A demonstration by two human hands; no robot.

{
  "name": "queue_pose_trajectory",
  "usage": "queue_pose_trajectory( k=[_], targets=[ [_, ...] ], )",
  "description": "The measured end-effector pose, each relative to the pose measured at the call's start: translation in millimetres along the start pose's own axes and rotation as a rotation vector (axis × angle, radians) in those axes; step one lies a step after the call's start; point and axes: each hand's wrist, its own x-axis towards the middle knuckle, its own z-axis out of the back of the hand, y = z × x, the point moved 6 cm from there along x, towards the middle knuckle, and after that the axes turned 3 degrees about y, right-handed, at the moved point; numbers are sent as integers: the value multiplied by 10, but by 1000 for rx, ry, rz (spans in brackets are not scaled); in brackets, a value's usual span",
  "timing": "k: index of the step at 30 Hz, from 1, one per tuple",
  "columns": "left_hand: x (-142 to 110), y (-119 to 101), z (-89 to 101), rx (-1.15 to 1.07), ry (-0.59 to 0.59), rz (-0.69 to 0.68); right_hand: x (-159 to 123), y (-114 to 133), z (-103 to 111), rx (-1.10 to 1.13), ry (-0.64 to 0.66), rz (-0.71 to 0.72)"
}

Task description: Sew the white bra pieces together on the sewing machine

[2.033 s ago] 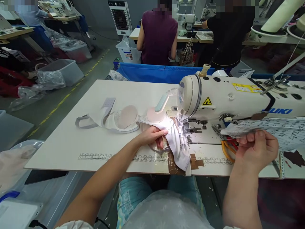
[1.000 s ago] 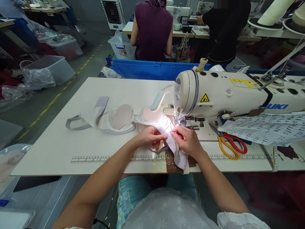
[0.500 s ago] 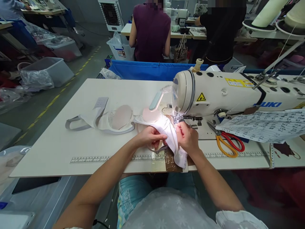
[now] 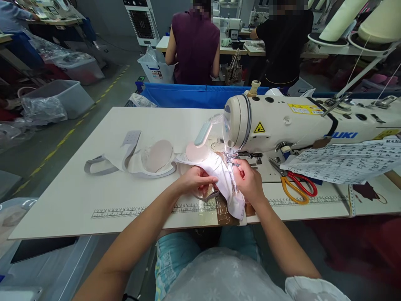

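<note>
A white bra (image 4: 219, 169) with pale pink cup pads lies across the table, its right-hand part under the needle area of a white sewing machine (image 4: 269, 121). My left hand (image 4: 199, 179) pinches the bra's lower edge between thumb and fingers, just left of the needle. My right hand (image 4: 249, 179) is closed beside the lit presser foot (image 4: 230, 156), at the right of the bra's wing. Whatever its fingertips grip is too small to make out. The wing's free end hangs down to the table's front edge.
Orange- and red-handled scissors (image 4: 294, 186) lie right of my right hand, below a printed paper sheet (image 4: 344, 161). A ruler strip (image 4: 125, 212) runs along the table's front. A blue cloth trough (image 4: 188, 95) borders the back; co-workers sit beyond.
My right hand left the printed sheet, came to the bra, then shifted slightly up to the presser foot. My left hand kept its pinch. The view turned somewhat to the right.
</note>
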Motion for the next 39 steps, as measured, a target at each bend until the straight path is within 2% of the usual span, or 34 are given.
queue_pose_trajectory(
  k=[3,7,10,15,22,25,32,39],
  targets=[
    [11,8,-1,-18,-12,-9,-88,49,58,128,-21,-23],
    [-4,-21,-16,-16,-33,-12,-155,219,-38,304,144,29],
    [-48,-54,-34,-2,-17,7,-132,269,-107,322,195,33],
    [-113,-79,-42,5,21,30,-72,218,-204,351,250,6],
    [-120,-41,-23,24,31,54,-72,95,-398,665,399,-154],
    [-112,-18,-26,16,35,64,-61,80,-435,726,431,-170],
    [-79,-13,-34,-47,14,66,-51,60,-416,716,396,-158],
    [-11,10,-5,-78,-36,19,-82,81,-286,503,260,-110]
  ],
)
